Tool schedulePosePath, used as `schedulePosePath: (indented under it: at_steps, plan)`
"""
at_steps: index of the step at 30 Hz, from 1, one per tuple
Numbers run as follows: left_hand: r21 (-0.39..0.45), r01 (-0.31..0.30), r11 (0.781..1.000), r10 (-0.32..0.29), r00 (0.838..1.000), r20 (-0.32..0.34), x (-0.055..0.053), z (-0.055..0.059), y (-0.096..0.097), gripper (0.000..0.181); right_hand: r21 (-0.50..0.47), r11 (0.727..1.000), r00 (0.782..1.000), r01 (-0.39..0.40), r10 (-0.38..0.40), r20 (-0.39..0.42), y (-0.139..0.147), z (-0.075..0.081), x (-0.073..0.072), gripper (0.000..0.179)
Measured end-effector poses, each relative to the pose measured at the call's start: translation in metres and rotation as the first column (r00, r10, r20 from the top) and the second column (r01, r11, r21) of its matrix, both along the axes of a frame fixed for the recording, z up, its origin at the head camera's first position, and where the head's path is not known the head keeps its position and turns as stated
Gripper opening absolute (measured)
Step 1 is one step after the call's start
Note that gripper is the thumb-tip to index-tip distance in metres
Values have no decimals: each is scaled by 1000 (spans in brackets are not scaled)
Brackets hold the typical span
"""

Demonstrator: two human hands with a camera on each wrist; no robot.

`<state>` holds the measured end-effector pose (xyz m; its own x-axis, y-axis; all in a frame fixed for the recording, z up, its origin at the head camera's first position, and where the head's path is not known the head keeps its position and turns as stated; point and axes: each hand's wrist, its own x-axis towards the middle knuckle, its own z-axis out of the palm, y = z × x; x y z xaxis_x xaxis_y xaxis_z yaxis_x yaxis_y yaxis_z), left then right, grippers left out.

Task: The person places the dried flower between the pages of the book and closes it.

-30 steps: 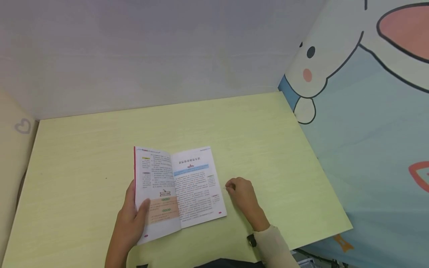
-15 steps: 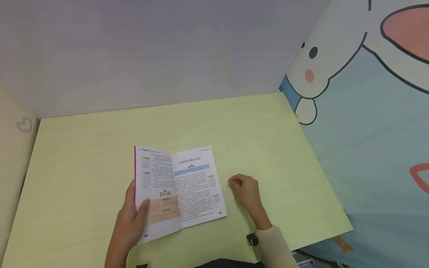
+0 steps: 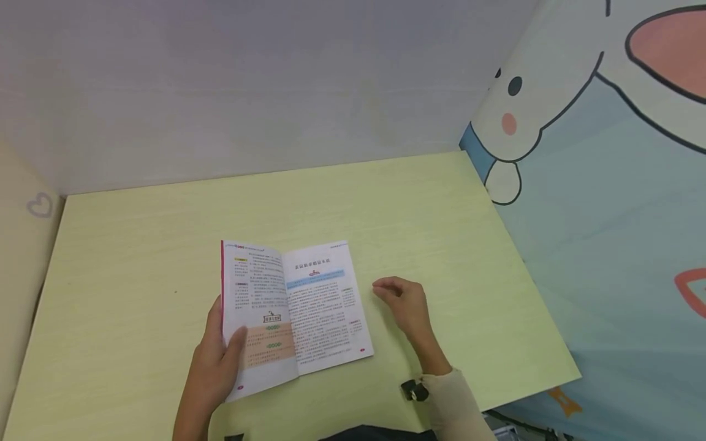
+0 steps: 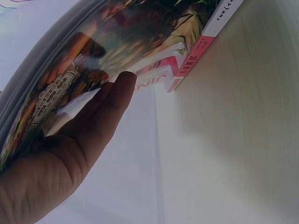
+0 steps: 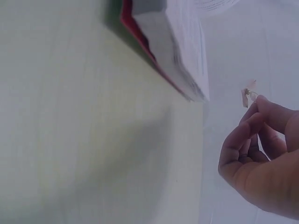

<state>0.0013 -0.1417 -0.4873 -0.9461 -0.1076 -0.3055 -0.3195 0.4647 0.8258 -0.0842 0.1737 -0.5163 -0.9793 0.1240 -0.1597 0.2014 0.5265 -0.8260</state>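
An open book [image 3: 325, 312] with printed pages lies at the front middle of the table. My left hand [image 3: 212, 370] grips its left side, thumb on the page and fingers underneath. In the left wrist view, the fingers of my left hand [image 4: 74, 154] lie against the glossy picture cover [image 4: 140, 35]. To the right of the book, apart from it, is my right hand [image 3: 408, 306]. In the right wrist view, the thumb and fingertips of my right hand [image 5: 266, 158] pinch a small pale dried flower [image 5: 245, 97] by its thin stem. The flower hardly shows in the head view.
The pale yellow-green table [image 3: 138, 257] stretches around the book. A grey wall [image 3: 248, 98] stands behind it, and a light blue cartoon-printed wall [image 3: 601, 202] at the right. A black wrist device [image 3: 413, 391] is by the right sleeve [image 3: 455, 404].
My right hand has moved slightly right and up, away from the page edge, and its fingers have turned a little. The left hand and book have stayed put.
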Motion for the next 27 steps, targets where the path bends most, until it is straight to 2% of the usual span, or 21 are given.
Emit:
schedulePosePath:
  at_steps: [6,10,11,13,17,18,20,23,27]
  plan:
    - [-7,-2,1000,2,1000,10,0,0,0,77,-184,983,1000,-23,22,-6,-17,8,-1,7]
    - [-9,3,1000,-3,1000,6,-1,-1,1,77,-348,937,999,-32,31,-9,-26,9,-2,8]
    - [-10,4,1000,-4,1000,4,-1,-1,1,77,-402,915,999,-34,33,-9,-28,9,-2,9]
    - [-11,7,1000,-7,1000,2,-1,-1,1,77,-521,853,999,-22,32,9,-32,9,-2,13]
    - [-11,12,1000,-12,1000,2,-2,0,1,77,-704,709,996,42,25,84,-38,10,-2,21]
    - [-11,12,1000,-12,1000,2,-2,0,1,77,-729,682,994,60,25,105,-39,9,-2,22]
    - [-10,13,1000,-13,1000,0,-2,0,1,77,-755,651,991,82,30,133,-41,8,-2,22]
    - [-9,14,1000,-14,1000,-3,-2,1,0,77,-767,633,986,102,36,161,-43,6,-3,21]
    - [-13,15,1000,-15,1000,-7,-1,0,0,77,-763,638,983,103,54,177,-44,4,-3,21]
